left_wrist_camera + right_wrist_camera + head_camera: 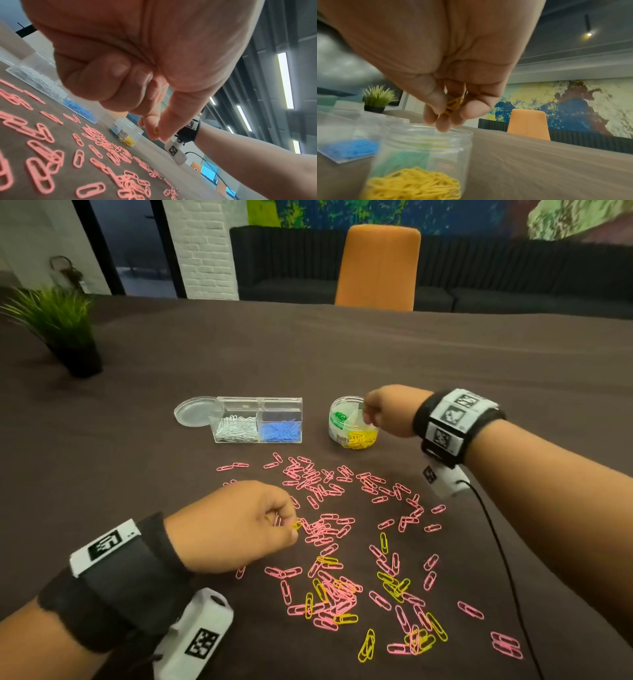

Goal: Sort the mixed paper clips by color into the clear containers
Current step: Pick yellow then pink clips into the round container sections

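Your right hand [453, 83] is pinching a small bunch of yellow paper clips [453, 104] in a closed grip of thumb and fingertips, hanging directly above the open mouth of the round clear plastic jar [352, 422], which is standing on the bench [445, 364] under its dark brown cloth. Yellow clips are filling the jar's near section and green ones a far section. Your left hand [236, 525] is clamping its thumb and forefinger on a single yellow paper clip [156, 130] low over the scattered pile of pink and yellow paper clips [342, 559], with the remaining fingers curling into the palm. To the left of the jar, the clear rectangular two-compartment box [258, 419] is holding white clips in its left cell and blue clips in its right cell, and a round clear lid [195, 410] is lying just beside the box's left end. A potted green grass plant [58, 326] is standing at the bench's far left, and an orange upholstered chair [378, 266] is facing you from the far edge.
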{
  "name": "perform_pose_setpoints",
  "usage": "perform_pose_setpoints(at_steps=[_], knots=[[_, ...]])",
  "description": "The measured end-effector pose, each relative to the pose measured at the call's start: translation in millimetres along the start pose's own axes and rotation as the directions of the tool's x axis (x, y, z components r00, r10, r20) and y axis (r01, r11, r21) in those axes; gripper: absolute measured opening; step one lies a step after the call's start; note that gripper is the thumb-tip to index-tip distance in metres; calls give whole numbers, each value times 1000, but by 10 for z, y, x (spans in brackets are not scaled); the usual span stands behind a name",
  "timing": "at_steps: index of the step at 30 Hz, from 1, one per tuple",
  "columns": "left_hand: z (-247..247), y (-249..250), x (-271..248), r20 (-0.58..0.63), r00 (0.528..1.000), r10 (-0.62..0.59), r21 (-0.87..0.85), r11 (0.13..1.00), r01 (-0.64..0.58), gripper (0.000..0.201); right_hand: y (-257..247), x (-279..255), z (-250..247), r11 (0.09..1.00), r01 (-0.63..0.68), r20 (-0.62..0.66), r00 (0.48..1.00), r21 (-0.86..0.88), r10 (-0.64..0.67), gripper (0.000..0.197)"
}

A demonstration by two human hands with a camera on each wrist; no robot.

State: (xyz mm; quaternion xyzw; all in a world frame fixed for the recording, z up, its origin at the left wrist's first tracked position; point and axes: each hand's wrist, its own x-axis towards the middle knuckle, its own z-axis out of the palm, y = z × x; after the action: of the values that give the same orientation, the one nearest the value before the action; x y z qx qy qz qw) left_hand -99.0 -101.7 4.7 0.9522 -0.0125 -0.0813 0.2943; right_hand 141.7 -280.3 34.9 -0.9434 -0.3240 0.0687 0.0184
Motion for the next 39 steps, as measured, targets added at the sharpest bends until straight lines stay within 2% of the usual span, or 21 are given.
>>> perform_pose_setpoints(at_steps=[4, 8, 12, 16, 18, 20, 23, 25, 28, 31, 34, 36, 39], knots=[[-76, -7, 61, -12, 1000, -23, -43, 999, 22, 14, 35, 350, -33, 993, 35, -16, 999, -113, -37, 28], [-286, 41, 320, -90, 995, -41, -25, 999, 38, 14, 93, 389, 52, 994, 71, -42, 996, -78, -74, 26], [-432, 218, 969, -198, 980, 17, 69, 998, -3, 15, 170, 218, 17, 994, 113, -100, 989, 1, -112, 27], [-376, 373, 1806, -199, 978, 65, 244, 970, -15, 9, 326, -116, 12, 991, 104, -229, 970, 82, -82, 22], [-309, 412, 2083, -178, 982, 55, 308, 951, 3, 10, 412, -346, 53, 996, 65, -158, 986, 59, -55, 25], [-249, 486, 2260, -141, 987, 70, 390, 921, -10, 12, 539, -599, 99, 1000, 4, 12, 1000, -8, -4, 29], [-192, 584, 2384, -71, 995, 69, 485, 874, -26, 17, 702, -922, 164, 995, -72, 230, 969, -73, 87, 31], [-167, 605, 2434, -43, 998, 53, 512, 859, -23, 19, 773, -1032, 192, 993, -96, 271, 956, -73, 112, 31], [-157, 627, 2454, -56, 998, 42, 501, 866, -9, 13, 802, -1013, 175, 995, -86, 180, 979, -53, 94, 25], [-177, 630, 2457, -92, 994, 50, 427, 904, -6, 18, 749, -807, 98, 999, -49, 40, 998, -13, 50, 17], [-216, 629, 2440, -130, 991, 4, 314, 949, 38, 21, 645, -449, 48, 1000, -4, -102, 995, 24, 6, 6], [-260, 594, 2412, -170, 985, -40, 211, 974, 76, 20, 557, -167, 36, 997, -3, -177, 984, 71, 15, 7], [-324, 448, 2342, -232, 968, -98, 120, 985, 128, 20, 403, 213, 10, 997, -33, -131, 990, 69, 42, 14]])
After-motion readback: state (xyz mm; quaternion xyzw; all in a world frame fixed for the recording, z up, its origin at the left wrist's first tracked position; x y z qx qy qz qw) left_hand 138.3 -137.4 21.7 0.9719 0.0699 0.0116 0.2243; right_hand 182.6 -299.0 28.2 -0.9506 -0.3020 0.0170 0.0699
